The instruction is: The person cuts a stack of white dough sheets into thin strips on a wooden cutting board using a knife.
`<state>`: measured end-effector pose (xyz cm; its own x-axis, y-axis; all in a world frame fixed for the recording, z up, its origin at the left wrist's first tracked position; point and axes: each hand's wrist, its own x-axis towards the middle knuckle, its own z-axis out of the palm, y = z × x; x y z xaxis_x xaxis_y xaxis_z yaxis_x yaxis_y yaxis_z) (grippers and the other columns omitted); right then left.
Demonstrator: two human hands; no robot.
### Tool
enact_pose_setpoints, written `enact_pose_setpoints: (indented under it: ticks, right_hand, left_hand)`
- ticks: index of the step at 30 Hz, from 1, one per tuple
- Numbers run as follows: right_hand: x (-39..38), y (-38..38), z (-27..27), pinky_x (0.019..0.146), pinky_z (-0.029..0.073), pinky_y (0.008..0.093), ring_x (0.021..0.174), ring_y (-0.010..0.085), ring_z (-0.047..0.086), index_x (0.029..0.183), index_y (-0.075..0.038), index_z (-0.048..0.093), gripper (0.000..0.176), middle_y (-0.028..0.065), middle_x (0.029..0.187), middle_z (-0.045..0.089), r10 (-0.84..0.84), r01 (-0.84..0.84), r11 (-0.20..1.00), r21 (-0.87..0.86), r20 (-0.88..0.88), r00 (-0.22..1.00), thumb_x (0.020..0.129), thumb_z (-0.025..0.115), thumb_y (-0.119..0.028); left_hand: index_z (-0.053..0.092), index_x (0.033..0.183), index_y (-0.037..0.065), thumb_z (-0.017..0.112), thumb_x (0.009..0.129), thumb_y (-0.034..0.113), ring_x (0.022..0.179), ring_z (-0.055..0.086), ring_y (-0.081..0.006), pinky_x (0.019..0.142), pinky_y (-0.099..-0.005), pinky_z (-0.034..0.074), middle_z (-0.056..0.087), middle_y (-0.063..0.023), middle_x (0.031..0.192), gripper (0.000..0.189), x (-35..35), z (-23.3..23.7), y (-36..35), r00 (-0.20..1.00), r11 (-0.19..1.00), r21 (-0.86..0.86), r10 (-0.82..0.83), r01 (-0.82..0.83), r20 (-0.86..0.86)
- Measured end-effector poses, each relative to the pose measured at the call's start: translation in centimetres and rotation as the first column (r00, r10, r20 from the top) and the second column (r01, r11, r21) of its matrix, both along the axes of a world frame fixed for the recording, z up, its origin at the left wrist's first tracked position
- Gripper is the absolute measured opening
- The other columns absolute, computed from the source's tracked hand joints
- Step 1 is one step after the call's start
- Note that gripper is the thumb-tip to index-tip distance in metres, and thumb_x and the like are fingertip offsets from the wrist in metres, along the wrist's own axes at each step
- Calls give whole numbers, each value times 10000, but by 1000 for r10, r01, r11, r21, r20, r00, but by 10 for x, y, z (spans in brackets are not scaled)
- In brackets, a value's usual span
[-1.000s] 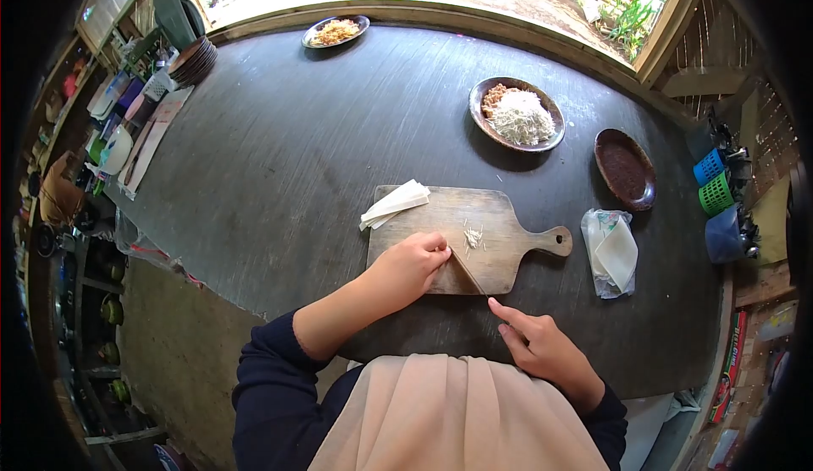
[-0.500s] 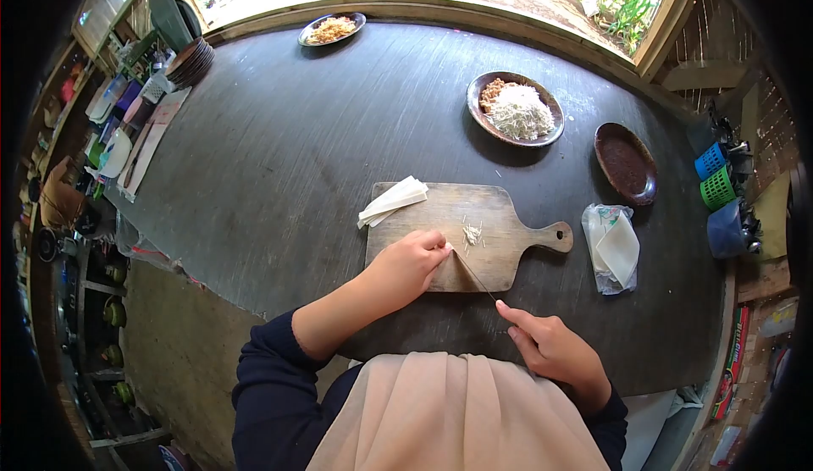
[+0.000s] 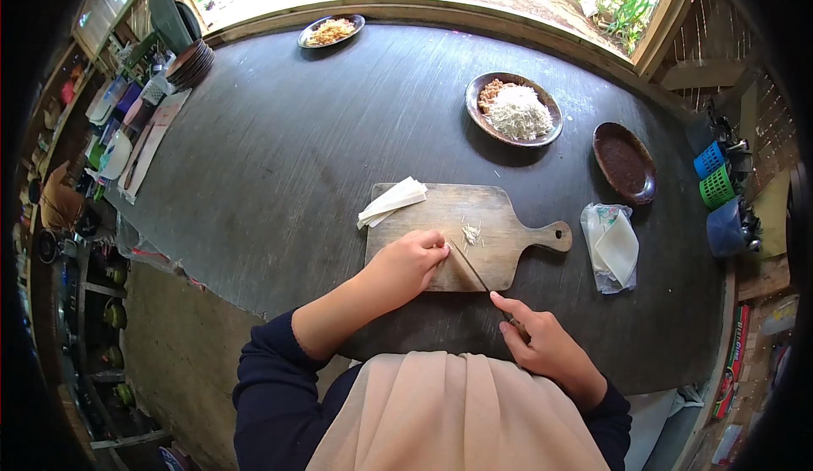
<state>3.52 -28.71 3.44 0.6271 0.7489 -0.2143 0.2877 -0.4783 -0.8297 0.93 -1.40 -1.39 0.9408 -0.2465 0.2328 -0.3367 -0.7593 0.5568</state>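
Note:
My right hand (image 3: 542, 342) is wrapped round the handle of a thin knife (image 3: 471, 268), whose tip reaches the fingertips of my left hand (image 3: 415, 259). Those left fingers are pinched together over the wooden cutting board (image 3: 491, 204); the piece between them is mostly hidden, with only a pale bit at the fingertips. Beside the blade lies a small heap of white slivers (image 3: 472, 234). Flat white strips (image 3: 394, 201) are stacked at the board's upper left corner, partly over its edge.
A plate of white shreds and brown bits (image 3: 521, 113) stands behind the board. An empty brown dish (image 3: 625, 163) and a plastic packet with white sheets (image 3: 611, 249) are at the right. A farther plate (image 3: 331, 30) and stacked dishes (image 3: 190, 64) stand near the window.
My right hand has moved slightly left and the knife has turned a little, showing more of its handle. The left hand is nearly still.

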Motion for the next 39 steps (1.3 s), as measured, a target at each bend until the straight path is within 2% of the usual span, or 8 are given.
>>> enact_pose_setpoints:
  ticks: [5,16,20,23,25,32,34,39]
  right_hand:
    - [-1,-1,-11,500,420,302,462,158,471,1350,-60,536,455,128,581,537,13,-24,992,125,95,995,901,595,-23]
    - [-1,8,-7,612,500,411,620,362,634,1343,-20,524,447,225,746,636,48,-54,997,46,117,992,899,576,-30]
    - [-1,7,-12,610,497,409,619,366,632,1347,-20,521,447,228,746,637,48,-58,996,74,129,990,903,575,-33]
    - [1,0,1,531,452,336,483,244,546,1336,-32,543,432,179,653,589,50,-55,997,55,101,994,905,575,-23]
    - [4,-5,11,608,495,393,631,368,639,1347,-22,522,442,243,776,640,81,-81,994,-72,-10,997,908,572,-40]
    - [-1,-4,5,597,489,387,617,363,630,1338,-26,528,427,238,752,635,61,-62,998,15,57,996,913,570,-46]
    - [-2,-3,-3,512,423,310,471,172,478,1348,-51,535,435,131,588,539,17,-25,995,96,86,996,916,585,-32]
    - [-2,-1,-3,506,414,300,472,163,458,1359,-65,529,447,118,578,526,-37,35,998,56,35,999,918,592,-37]
  left_hand:
    - [666,1013,-14,605,843,28,986,599,-298,872,-372,505,599,-110,1053,185,0,0,0,1000,1000,13,-5,5,-17]
    - [670,1012,-28,625,838,-3,948,619,-303,841,-372,515,622,-118,1045,182,-2,3,-1,1000,999,33,0,-1,14]
    - [667,998,-30,625,835,-4,941,620,-305,839,-374,516,620,-119,1033,170,-1,1,-1,1000,999,36,-10,9,29]
    - [667,982,-32,620,849,4,930,619,-304,835,-375,516,619,-118,1019,145,-1,1,-2,999,1000,27,2,-4,50]
    - [668,977,-28,611,874,18,914,618,-303,822,-374,516,619,-116,1004,126,-1,-1,-2,999,999,35,6,-8,53]
    - [657,1024,-16,582,894,65,994,596,-279,852,-362,520,593,-95,1054,171,-1,0,-1,1000,998,65,1,1,-24]
    - [658,1024,-15,581,896,67,986,598,-280,849,-360,519,592,-97,1049,170,-1,0,-1,1000,998,65,-2,1,5]
    - [660,1023,-15,587,881,55,990,598,-281,855,-359,516,593,-100,1051,175,-1,-1,0,1000,998,64,0,0,-9]
